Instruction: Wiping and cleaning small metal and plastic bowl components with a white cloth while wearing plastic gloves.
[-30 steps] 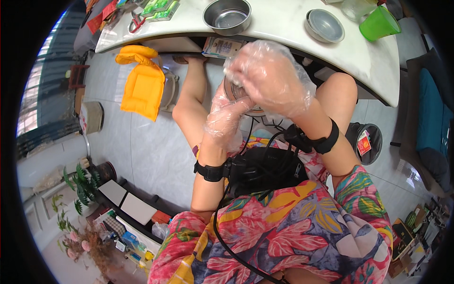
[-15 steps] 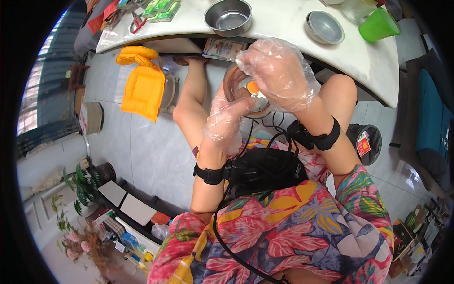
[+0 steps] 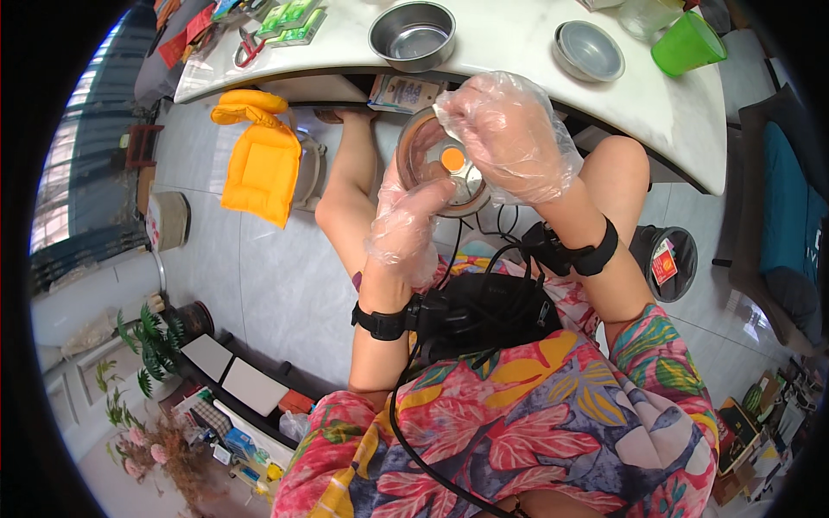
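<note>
My left hand (image 3: 408, 220), in a loose clear plastic glove, grips a clear round bowl (image 3: 414, 129) by its near left side, thumb over the rim. An orange disc like an egg yolk (image 3: 452, 158) shows inside, with something clear and shiny beside it. Over the bowl's far right rim, my right hand (image 3: 509, 138), gloved the same way, is closed in a pinch. A small pale bit shows at its fingertips; I cannot make out what it is. Both hands are above my lap, just in front of the table edge.
On the white table (image 3: 509, 47) stand a steel round pan (image 3: 413, 39), grey shallow bowls (image 3: 591, 50), a green cup (image 3: 688, 45) and red-handled scissors (image 3: 249, 50). A yellow padded child seat (image 3: 262, 173) is at the left, a black bin (image 3: 669, 263) at the right. Cables hang by my wrists.
The bowl has turned more toward me and shifted slightly left, so its inside and the orange disc show more fully. My right hand stays closed at its rim.
</note>
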{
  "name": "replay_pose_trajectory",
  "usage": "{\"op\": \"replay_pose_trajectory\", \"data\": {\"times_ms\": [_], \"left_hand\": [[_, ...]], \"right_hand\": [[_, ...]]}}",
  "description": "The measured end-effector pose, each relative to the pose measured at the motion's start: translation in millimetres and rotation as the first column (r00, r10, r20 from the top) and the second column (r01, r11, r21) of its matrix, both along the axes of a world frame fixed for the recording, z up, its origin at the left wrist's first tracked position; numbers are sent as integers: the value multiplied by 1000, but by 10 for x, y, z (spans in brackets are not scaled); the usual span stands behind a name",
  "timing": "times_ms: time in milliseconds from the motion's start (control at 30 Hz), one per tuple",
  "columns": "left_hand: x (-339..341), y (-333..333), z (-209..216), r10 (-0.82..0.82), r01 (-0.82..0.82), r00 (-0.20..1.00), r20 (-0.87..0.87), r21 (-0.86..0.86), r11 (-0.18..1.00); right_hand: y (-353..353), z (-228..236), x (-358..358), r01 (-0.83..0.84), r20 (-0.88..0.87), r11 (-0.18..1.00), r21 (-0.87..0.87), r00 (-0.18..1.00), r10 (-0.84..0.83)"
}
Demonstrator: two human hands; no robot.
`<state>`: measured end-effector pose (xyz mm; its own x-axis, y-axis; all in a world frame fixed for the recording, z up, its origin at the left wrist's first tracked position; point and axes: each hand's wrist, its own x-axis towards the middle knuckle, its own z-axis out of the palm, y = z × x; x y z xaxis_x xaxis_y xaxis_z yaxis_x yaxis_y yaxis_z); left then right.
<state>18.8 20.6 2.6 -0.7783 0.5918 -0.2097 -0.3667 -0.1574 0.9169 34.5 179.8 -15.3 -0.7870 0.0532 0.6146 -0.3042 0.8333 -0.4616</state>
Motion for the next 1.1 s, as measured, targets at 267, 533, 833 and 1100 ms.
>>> {"op": "replay_pose_trajectory", "data": {"times_ms": [267,533,833,1100], "left_hand": [[-21,-16,24,4,-3,999,-47,21,1000],[66,-4,53,26,-26,997,79,8,1000],[-4,-67,34,33,-33,998,-54,-13,999],[12,-11,64,-17,14,997,-80,-38,999]], "right_hand": [[47,-107,219,114,95,993,-28,989,-111],[-181,166,42,-181,-66,983,11,981,181],[17,-161,155,40,28,999,28,999,-41],[-13,-14,64,51,153,993,-107,988,-35]]}}
